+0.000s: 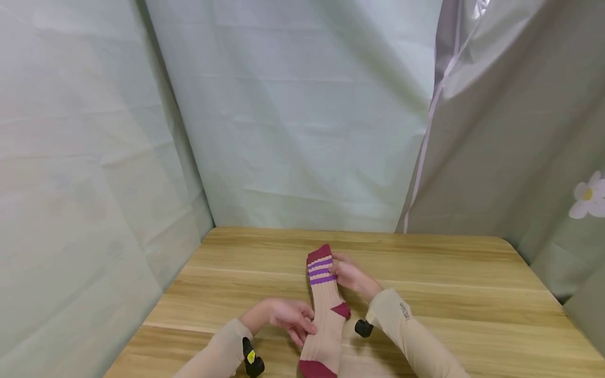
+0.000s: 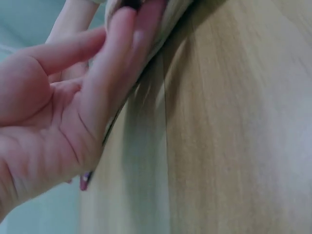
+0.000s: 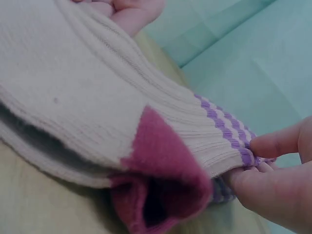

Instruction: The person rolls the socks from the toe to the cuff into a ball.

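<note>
A pair of cream ribbed socks [image 1: 325, 302], one laid over the other, stretches lengthwise on the table in front of me. Their cuffs and toes are dark red, and purple stripes [image 1: 321, 271] run below the cuff. At the left edge of the foot part, my left hand [image 1: 289, 316] pinches the socks, thumb on top. My right hand [image 1: 351, 275] pinches the striped part near the cuff from the right side. In the right wrist view the red heel [image 3: 163, 158] bulges out, with a gap between the two layers. The left fingertips are partly hidden in the left wrist view.
The wooden table [image 1: 444, 294] reaches back to a pale green curtain [image 1: 302, 131]. Another curtain [image 1: 94, 184] hangs along the left side, and a grey one with a white flower [image 1: 588, 194] on the right. A black wrist camera [image 1: 363, 328] sits beside the right sleeve.
</note>
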The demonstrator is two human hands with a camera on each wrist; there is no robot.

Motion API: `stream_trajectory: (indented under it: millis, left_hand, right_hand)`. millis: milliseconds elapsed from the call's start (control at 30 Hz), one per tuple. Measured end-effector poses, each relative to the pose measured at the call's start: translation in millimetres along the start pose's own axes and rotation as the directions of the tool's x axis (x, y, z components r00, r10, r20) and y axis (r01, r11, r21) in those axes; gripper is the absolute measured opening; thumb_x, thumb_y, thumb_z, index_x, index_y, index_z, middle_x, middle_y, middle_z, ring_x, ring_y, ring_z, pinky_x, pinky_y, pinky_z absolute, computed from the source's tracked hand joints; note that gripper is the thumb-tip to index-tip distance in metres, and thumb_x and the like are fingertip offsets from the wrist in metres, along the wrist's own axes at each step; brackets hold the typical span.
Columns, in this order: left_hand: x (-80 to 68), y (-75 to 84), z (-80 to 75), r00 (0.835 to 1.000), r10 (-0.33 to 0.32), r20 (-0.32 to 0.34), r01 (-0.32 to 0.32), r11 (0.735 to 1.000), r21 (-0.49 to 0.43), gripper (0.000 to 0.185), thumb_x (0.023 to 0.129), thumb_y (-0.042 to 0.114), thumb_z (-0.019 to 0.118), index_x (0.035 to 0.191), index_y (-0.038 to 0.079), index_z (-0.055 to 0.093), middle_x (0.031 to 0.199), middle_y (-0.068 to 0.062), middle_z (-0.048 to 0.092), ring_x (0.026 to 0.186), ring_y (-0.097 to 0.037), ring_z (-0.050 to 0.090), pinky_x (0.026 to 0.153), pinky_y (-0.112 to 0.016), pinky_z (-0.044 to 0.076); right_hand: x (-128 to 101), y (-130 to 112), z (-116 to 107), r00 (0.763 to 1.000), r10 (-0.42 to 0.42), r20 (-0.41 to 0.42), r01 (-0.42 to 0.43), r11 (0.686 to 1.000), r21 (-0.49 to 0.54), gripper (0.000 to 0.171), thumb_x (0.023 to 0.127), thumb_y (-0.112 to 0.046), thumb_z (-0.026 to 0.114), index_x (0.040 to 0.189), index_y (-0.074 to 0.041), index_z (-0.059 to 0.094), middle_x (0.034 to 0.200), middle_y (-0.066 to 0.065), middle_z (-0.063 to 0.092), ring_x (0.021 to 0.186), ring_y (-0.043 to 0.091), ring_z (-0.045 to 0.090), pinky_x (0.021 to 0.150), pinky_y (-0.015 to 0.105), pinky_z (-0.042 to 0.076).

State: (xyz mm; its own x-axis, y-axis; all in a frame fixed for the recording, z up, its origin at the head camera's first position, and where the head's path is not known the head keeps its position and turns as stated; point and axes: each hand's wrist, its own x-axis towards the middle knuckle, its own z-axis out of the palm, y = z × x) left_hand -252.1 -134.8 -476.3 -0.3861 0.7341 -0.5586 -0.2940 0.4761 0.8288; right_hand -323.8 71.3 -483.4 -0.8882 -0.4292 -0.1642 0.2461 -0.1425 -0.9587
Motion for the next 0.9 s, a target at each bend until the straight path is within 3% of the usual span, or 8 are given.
stream_trajectory:
  millis: [133,333,533,633,700,767,800,900]
  left_hand:
    - [0.4,2.0,2.8,0.998,-0.021,-0.063,0.028,0.994,0.101,0.024,0.095,0.006,0.055,0.072,0.012,0.058,0.063,0.005,0.065,0.053,-0.002,0.059,0.053,-0.015,0.051]
    - [-4.2,6.9,7.3,0.99,-0.028,-0.136,0.056,0.976,0.208,0.029,0.094,0.009,0.06,0.066,0.005,0.062,0.052,0.001,0.063,0.047,-0.005,0.059,0.044,-0.013,0.044]
    - [-8.8,11.5,16.7,0.971,0.034,-0.237,0.058,0.927,0.371,0.033,0.09,0.013,0.067,0.069,-0.013,0.067,0.052,-0.012,0.063,0.042,-0.007,0.057,0.041,-0.014,0.04]
    - [-8.2,11.2,18.6,0.956,0.063,-0.287,0.055,0.921,0.385,0.032,0.087,0.012,0.07,0.07,-0.014,0.068,0.052,-0.015,0.063,0.04,-0.007,0.055,0.04,-0.014,0.04]
    - [-7.3,10.6,18.9,0.947,0.081,-0.31,0.046,0.923,0.382,0.029,0.086,0.011,0.072,0.069,-0.013,0.068,0.052,-0.016,0.063,0.04,-0.007,0.055,0.039,-0.014,0.041]
    - [-6.1,10.1,18.5,0.943,0.094,-0.32,0.037,0.924,0.381,0.027,0.085,0.011,0.073,0.07,-0.012,0.068,0.054,-0.018,0.064,0.04,-0.007,0.055,0.039,-0.015,0.042]
    - [-5.8,10.1,18.5,0.942,0.099,-0.321,0.034,0.923,0.384,0.027,0.085,0.011,0.073,0.069,-0.011,0.069,0.055,-0.019,0.065,0.04,-0.007,0.055,0.039,-0.015,0.042]
    - [-5.2,10.2,18.5,0.939,0.112,-0.326,0.029,0.917,0.399,0.027,0.085,0.012,0.073,0.068,-0.009,0.069,0.057,-0.021,0.065,0.04,-0.006,0.055,0.039,-0.015,0.042]
  right_hand:
    - [2.1,4.5,0.7,1.0,0.005,-0.011,-0.005,1.0,-0.009,0.071,0.085,0.011,0.04,0.15,0.008,0.01,0.143,0.034,0.037,0.122,0.034,0.051,0.108,0.048,0.039]
    - [5.3,8.7,2.8,1.0,0.008,0.025,-0.007,0.999,-0.038,0.077,0.083,0.012,0.043,0.15,0.008,0.006,0.148,0.033,0.031,0.133,0.042,0.04,0.112,0.051,0.033]
    - [6.2,8.4,3.5,1.0,-0.013,0.02,0.015,0.993,-0.117,0.077,0.082,0.016,0.039,0.15,0.009,0.004,0.146,0.034,0.033,0.132,0.045,0.04,0.11,0.051,0.035]
    - [5.9,4.2,3.6,0.999,-0.048,-0.017,0.043,0.974,-0.221,0.075,0.082,0.015,0.041,0.149,0.01,0.008,0.142,0.035,0.037,0.126,0.045,0.046,0.106,0.052,0.04]
    - [4.3,0.5,4.0,0.997,-0.068,-0.038,0.053,0.947,-0.316,0.073,0.084,0.012,0.043,0.149,0.009,0.011,0.142,0.034,0.038,0.125,0.044,0.047,0.104,0.052,0.042]
    - [1.6,-3.2,4.0,0.993,-0.112,-0.041,0.083,0.894,-0.44,0.07,0.087,0.008,0.046,0.149,0.011,0.014,0.144,0.034,0.036,0.126,0.045,0.046,0.104,0.054,0.041]
    - [-0.3,-4.8,4.0,0.991,-0.133,-0.032,0.099,0.858,-0.504,0.068,0.088,0.007,0.048,0.149,0.01,0.017,0.146,0.034,0.034,0.128,0.046,0.044,0.105,0.055,0.04]
    - [-7.4,-8.8,3.3,0.979,-0.2,0.029,0.164,0.705,-0.69,0.061,0.089,0.005,0.052,0.145,0.01,0.029,0.149,0.034,0.027,0.133,0.048,0.036,0.107,0.058,0.036]
